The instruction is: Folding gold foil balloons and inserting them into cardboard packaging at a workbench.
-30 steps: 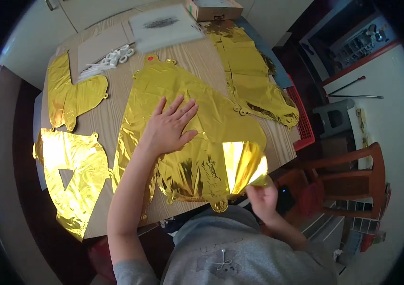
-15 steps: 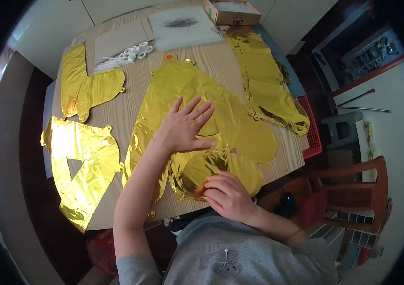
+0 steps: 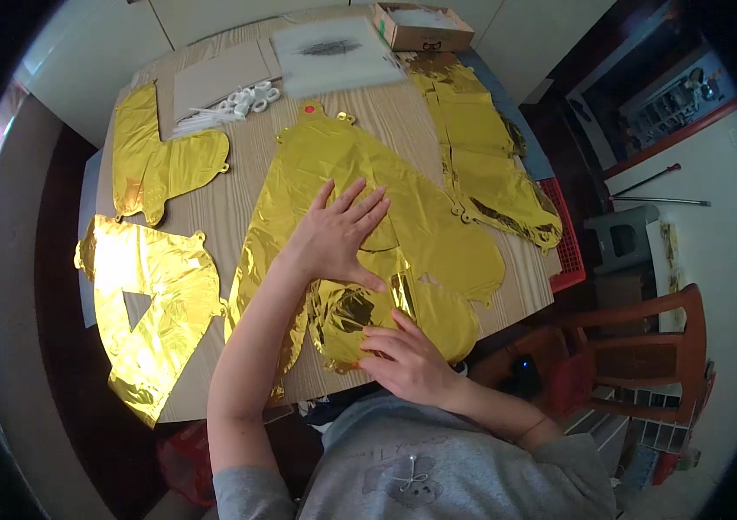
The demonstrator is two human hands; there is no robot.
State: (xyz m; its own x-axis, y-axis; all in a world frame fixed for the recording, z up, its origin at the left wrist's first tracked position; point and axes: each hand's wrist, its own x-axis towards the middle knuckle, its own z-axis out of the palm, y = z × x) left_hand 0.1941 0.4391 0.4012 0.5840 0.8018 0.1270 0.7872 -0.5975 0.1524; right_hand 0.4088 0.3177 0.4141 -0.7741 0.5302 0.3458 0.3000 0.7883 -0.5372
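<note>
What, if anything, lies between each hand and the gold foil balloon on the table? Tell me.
Nothing visible. The left hand lies flat on the gold foil balloon, and the right hand presses its folded near end.

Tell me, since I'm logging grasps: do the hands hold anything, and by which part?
Nothing is lifted. The left hand presses flat on the middle of the gold foil balloon; the right hand pinches its folded near edge on the wooden table.

Left hand (image 3: 340,234) flat on gold foil balloon (image 3: 368,173); right hand (image 3: 407,360) presses its folded edge
</note>
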